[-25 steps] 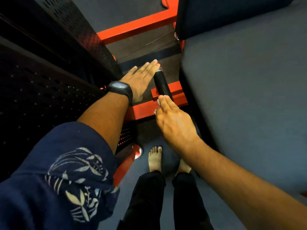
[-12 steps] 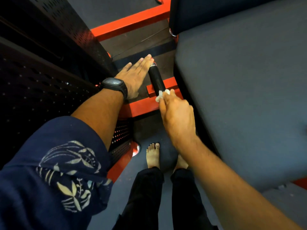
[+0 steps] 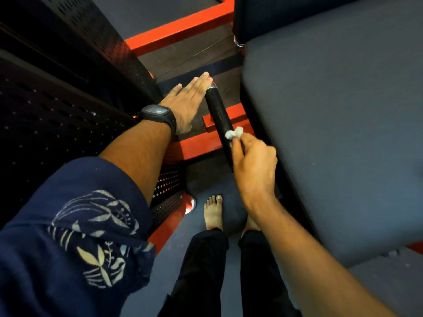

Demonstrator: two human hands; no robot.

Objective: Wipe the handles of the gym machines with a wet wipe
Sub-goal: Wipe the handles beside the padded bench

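The right hand [image 3: 254, 165] pinches a crumpled white wipe [image 3: 234, 133] in its fingers [image 3: 246, 139] and holds it against the black handle [image 3: 217, 110], low on the grip, over the red frame [image 3: 196, 145]. The left hand [image 3: 187, 104] is flat, its fingers straight and pressed together, just beside the handle's top end. A watch [image 3: 158, 114] is on that wrist.

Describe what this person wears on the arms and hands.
The left arm has a dark blue sleeve with a pale leaf print, and a black watch with a rectangular face at the wrist. The right arm shows no sleeve or band. The left hand and right hand are ungloved.
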